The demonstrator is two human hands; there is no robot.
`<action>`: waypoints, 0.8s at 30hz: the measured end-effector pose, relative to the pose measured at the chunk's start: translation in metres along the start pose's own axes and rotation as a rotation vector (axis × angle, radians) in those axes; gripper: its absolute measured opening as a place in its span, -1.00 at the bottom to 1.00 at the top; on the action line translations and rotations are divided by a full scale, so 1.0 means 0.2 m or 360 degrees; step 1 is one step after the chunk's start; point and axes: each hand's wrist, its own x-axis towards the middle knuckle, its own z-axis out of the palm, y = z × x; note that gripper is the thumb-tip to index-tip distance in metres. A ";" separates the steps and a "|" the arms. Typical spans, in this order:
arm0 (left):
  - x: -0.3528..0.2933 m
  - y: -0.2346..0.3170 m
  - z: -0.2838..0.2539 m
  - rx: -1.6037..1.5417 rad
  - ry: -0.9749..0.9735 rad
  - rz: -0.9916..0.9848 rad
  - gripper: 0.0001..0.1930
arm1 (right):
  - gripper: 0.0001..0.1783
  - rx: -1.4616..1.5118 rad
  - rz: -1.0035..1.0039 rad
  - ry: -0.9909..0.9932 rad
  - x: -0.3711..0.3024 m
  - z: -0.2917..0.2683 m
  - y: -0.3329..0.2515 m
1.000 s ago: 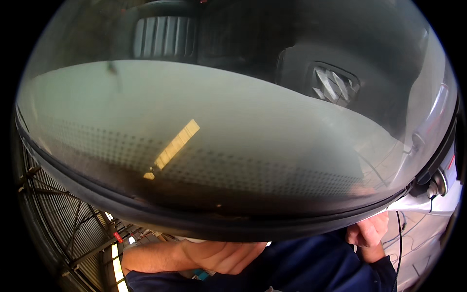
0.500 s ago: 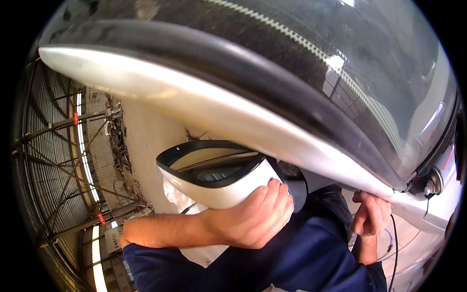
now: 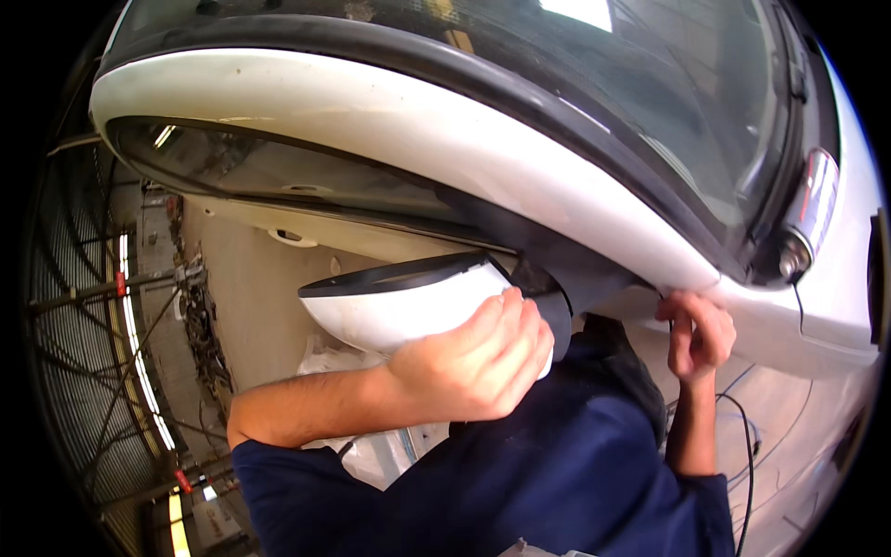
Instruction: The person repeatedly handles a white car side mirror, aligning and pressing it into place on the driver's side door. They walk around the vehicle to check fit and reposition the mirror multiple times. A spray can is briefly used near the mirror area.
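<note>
**White, rounded mirror housing with a black rim [image 3: 380, 314] against the bare left grip [image 3: 473, 362]**

I have a curved glass windshield [image 3: 613, 84] across the top, edged by a thick black trim strip [image 3: 418, 58]. Under that, a glossy white pillar [image 3: 445, 125] sweeps down to the right, over a long dark side window [image 3: 278, 167]. A cylindrical silver-and-red can [image 3: 817, 197] lies slanted near the windshield's base, and a thin black cable [image 3: 748, 455] runs down at lower right. A navy cloth shirt [image 3: 538, 483] blocks the lower middle.

The housing sits below the side window, just left of a dark grey mount [image 3: 583, 278]. The left grip covers its lower right end, fingers bent against the white shell; from here I can't tell whether they grasp it or only press. The bare right grip [image 3: 703, 334] is well apart from it, fingers curled beside the white bodywork's lower edge; I can't tell whether it has hold of anything.

The left forearm comes in almost level from the left; the right one rises nearly upright.
</note>
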 end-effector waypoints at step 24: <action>-0.21 0.13 -0.18 -0.0068 -0.0244 0.0258 -0.21 | -0.83 0.0039 0.0533 0.0501 -0.85 0.74 -0.56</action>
